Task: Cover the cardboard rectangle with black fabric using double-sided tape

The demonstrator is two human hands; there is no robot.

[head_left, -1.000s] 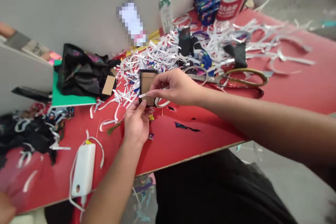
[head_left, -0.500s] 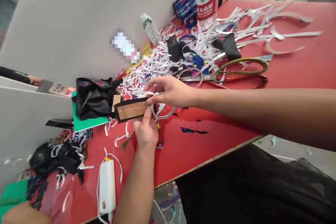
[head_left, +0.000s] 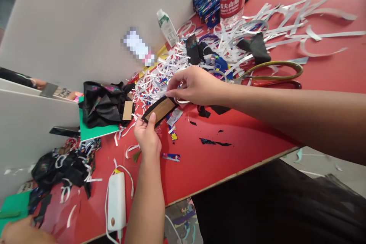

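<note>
My left hand (head_left: 148,137) is closed on a cardboard strip (head_left: 160,110) edged with black fabric, thumb on its brown face. The strip is tilted, its far end raised toward the right. Above that end, my right hand (head_left: 191,85) pinches with thumb and forefinger. Something pale shows at its fingertips, too small to name. Partly hidden beneath my right hand is a tape roll. Large scissors (head_left: 273,72) with olive and red handles lie beyond my right wrist. Shredded white paper strips (head_left: 154,80) are heaped behind both hands.
A water bottle (head_left: 232,4), a white carton bottle (head_left: 167,26) and a blurred phone (head_left: 138,47) stand along the grey partition. Black fabric (head_left: 100,103) covers a green board (head_left: 98,133). A white power bank (head_left: 116,198) lies near the front edge. Another person's hand (head_left: 27,232) is lower left.
The cardboard strip has swung so its right end points up, with my left hand now nearer its left end. My right hand has shifted up and right, away from my left hand.
</note>
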